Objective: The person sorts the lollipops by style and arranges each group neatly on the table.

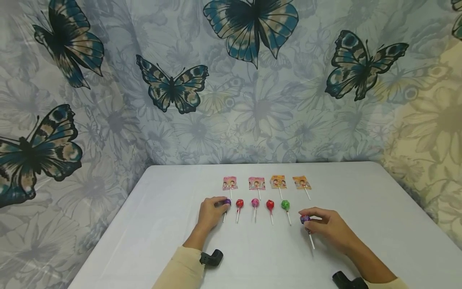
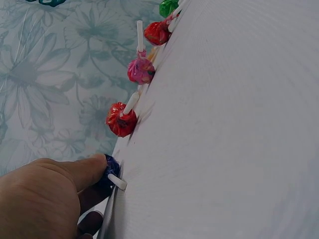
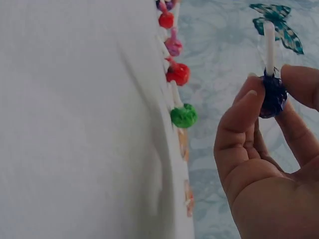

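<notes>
My left hand (image 1: 210,213) pinches the head of a purple-wrapped lollipop (image 2: 112,169) at the left end of a row on the table. Another purple-wrapped lollipop (image 3: 272,97) is held by my right hand (image 1: 330,226) between thumb and fingers, off the row's right end, its white stick pointing toward the front. Between the hands, from left to right, lie a red lollipop (image 1: 240,203), a pink lollipop (image 1: 255,203), a second red lollipop (image 1: 270,205) and a green lollipop (image 1: 285,205), their sticks toward me.
Behind the row lie flat lollipops in printed wrappers, pink ones (image 1: 257,183) on the left and orange ones (image 1: 278,182) on the right. The white table (image 1: 173,184) ends at a butterfly-patterned curtain (image 1: 260,120) at the back.
</notes>
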The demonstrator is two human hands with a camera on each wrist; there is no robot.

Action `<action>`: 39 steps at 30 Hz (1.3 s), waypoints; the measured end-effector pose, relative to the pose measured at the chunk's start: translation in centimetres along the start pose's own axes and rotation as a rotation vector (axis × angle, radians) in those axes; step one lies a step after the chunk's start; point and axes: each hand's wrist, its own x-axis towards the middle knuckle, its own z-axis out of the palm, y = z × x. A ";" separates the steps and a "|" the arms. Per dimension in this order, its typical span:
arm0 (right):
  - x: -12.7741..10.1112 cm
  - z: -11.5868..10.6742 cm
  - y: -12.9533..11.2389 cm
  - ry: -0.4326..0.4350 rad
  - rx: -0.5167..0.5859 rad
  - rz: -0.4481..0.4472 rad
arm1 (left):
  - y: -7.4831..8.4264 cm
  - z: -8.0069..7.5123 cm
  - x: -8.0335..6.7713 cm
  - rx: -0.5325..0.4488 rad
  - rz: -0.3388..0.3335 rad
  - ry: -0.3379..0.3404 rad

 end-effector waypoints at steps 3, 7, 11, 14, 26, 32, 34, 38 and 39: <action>0.3 -0.3 0.2 0.050 0.002 -0.043 | -0.1 0.0 0.0 -0.006 -0.003 0.005; 0.8 -0.9 0.3 0.118 -0.030 -0.108 | -0.2 0.0 0.0 -0.003 -0.002 0.014; 1.4 -1.5 0.6 0.152 -0.092 -0.143 | -0.1 0.1 -0.1 0.003 -0.006 0.014; 2.0 -1.8 0.9 0.145 -0.126 -0.145 | 0.0 0.1 -0.2 0.008 -0.008 0.017; 4.3 -2.3 1.5 0.129 -0.148 -0.057 | 0.0 0.1 -0.2 0.004 -0.006 0.018; 5.1 -2.2 1.5 0.130 -0.203 -0.014 | 0.1 0.1 -0.2 0.003 -0.020 0.022; 5.3 -2.0 1.6 0.131 -0.232 -0.002 | 0.1 0.1 -0.2 0.005 -0.022 0.026; 5.9 -1.8 1.8 0.135 -0.287 0.022 | 0.0 0.1 -0.2 0.003 -0.017 0.030; 5.9 -1.7 1.9 0.134 -0.300 0.029 | 0.0 0.1 -0.2 0.001 -0.013 0.032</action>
